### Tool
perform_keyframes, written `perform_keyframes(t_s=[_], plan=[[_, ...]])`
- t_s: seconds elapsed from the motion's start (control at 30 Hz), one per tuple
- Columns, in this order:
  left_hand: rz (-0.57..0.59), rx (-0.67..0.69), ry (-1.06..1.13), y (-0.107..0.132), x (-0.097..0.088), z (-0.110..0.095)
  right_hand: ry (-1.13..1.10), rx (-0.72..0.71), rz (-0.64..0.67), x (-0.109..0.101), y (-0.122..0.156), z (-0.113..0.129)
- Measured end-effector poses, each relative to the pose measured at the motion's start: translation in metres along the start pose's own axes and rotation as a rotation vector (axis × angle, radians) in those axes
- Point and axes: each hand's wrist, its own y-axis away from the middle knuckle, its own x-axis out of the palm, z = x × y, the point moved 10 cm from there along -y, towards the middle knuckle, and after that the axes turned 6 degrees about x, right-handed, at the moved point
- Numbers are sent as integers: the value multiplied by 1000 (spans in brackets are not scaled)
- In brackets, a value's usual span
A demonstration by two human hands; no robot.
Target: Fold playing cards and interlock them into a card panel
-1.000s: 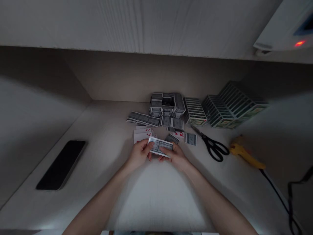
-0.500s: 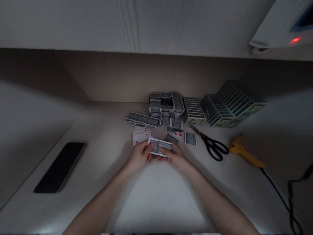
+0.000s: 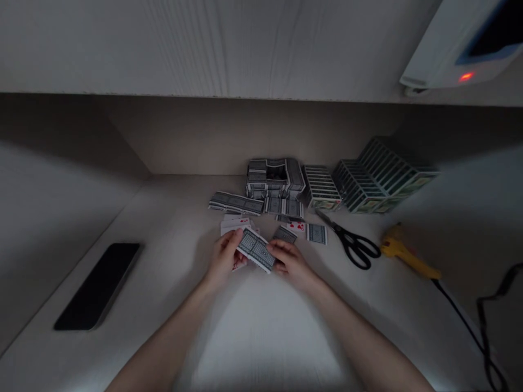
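Left hand: left hand (image 3: 224, 259) pinches the left end of a small card pack (image 3: 256, 249), thumb on top, fingers underneath.
Right hand: right hand (image 3: 291, 265) holds the pack's right end, fingers curled over the edge.
Grip: both clamped on the pack, hands apart w/ pack spanning the gap between them.
Pack: held just above the desk top (image 3: 261, 326), tilted, patterned backs up, long side running diagonally.
Under/behind L hand: face-up cards (image 3: 235, 226) in a loose spread, red pips showing, just touching distance from the fingers.
Just past R hand: 1 loose card, back up (image 3: 285, 234); 1 heart card, face up (image 3: 296, 227); another loose card, back up (image 3: 317, 234).
Further behind grip: row of cards on their sides (image 3: 236, 203), hollow card stack (image 3: 274, 177), short card pile (image 3: 284, 207).
Back right of grip: upright decks in rows (image 3: 321, 188), larger block of decks (image 3: 379, 177), green edges.
Right of grip: black scissors (image 3: 354, 245), then yellow tool (image 3: 406, 258) w/ black cord (image 3: 461, 310).
Left of grip: dark phone (image 3: 98, 286), face up, well apart.
Above grip: white shelf (image 3: 204, 49), white device (image 3: 449, 49) w/ red light.
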Motion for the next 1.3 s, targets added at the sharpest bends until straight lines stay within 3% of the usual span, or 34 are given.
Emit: perform_keyframes(t_s=[0.1, 0.2, 0.23, 0.37, 0.47, 0.57, 0.7, 0.8, 0.93, 1.03, 1.17, 1.3], plan=[[85, 21, -26, 0, 10, -1, 11, -35, 61, 6, -1, 1], [96, 60, -156, 1, 14, -2, 208, -111, 68, 6, -3, 4], [72, 68, -171, 1, 13, -3, 310, -162, 24, 1, -3, 8], [33, 10, -100, 1, 7, 3, 786, -619, -437, -29, 19, 62], [111, -29, -135, 4, 12, 6, 1098, -649, -598, -39, 20, 72], [170, 22, -281, 5, 15, 3, 1173, -608, -595, -44, 12, 67], [157, 66, -366, 3, 13, -2, 944, -584, -517, -49, 7, 62], [118, 75, -333, 1, 8, -5, 577, -450, -329, -51, -5, 50], [100, 11, -268, 0, 4, -1, 80, -279, -255, -58, -10, 38], [122, -41, -216, 2, 5, 5, -211, -181, -111, -47, -13, 29], [172, -84, -218, 3, 10, 11, -360, -77, 32, -30, -17, 19], [177, -127, -241, 5, 11, 17, -409, -43, 4, -33, -19, 13]])
